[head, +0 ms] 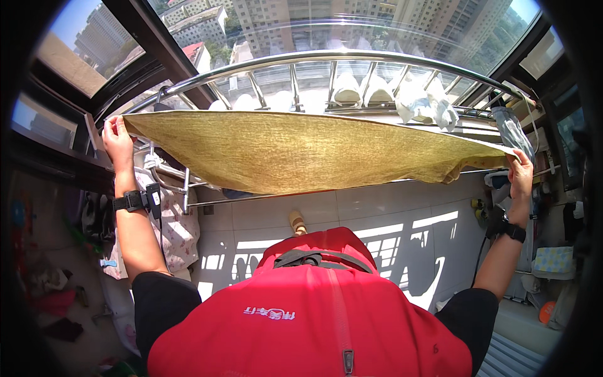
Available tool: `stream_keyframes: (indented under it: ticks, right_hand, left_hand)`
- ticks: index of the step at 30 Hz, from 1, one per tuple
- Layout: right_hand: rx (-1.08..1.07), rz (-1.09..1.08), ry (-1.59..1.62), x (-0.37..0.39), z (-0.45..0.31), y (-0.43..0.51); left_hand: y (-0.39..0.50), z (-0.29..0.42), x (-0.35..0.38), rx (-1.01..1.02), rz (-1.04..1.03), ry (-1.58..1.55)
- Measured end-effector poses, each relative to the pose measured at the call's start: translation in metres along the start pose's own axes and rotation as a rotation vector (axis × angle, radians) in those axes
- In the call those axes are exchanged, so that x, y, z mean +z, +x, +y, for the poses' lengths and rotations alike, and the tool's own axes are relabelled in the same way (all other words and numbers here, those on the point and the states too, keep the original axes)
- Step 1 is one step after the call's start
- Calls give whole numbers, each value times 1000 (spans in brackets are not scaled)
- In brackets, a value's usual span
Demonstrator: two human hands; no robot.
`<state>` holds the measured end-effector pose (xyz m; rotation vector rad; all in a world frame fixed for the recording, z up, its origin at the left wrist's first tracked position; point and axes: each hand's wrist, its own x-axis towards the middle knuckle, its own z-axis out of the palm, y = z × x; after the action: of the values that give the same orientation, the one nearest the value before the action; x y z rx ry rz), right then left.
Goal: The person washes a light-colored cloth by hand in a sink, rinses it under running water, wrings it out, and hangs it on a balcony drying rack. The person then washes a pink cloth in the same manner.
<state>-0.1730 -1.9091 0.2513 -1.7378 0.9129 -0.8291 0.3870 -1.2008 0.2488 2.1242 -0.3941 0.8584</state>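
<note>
A large yellow-brown cloth is stretched wide in front of me, its top edge pulled nearly straight. My left hand pinches the cloth's left corner between thumb and fingers. At the far right, my right hand grips the opposite corner, where the fabric bunches into a few folds. The cloth hangs over part of a metal drying rack and hides much of it. Both wrists wear black straps with small devices and cables.
A curved stainless-steel railing runs along the windows. White shoes and white garments sit by its bars. Floral fabric drapes at left. Grey trousers hang at right, near a checked cloth. Below is a tiled floor.
</note>
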Motion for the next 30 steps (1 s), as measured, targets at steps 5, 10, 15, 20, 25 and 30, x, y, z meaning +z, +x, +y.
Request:
stream_keyframes:
  ticks: [5, 10, 15, 20, 25, 30]
  right_hand:
    - [-34, -157, 133, 45, -39, 74]
    - [70, -47, 402, 95, -60, 144]
    - [-2, 45, 540, 170, -65, 218]
    - [-60, 38, 535, 235, -72, 271]
    - [-107, -33, 580, 263, -77, 309]
    - [-177, -41, 589, 292, -70, 341]
  left_hand:
    - [51, -9, 42, -506, -205, -468]
    - [88, -21, 93, -592, -238, -937]
    - [87, -32, 154, -384, -180, -935]
    - [82, -39, 184, -382, -137, -745]
    - [104, -27, 184, -338, -152, -849]
    - [121, -21, 192, -336, -48, -763]
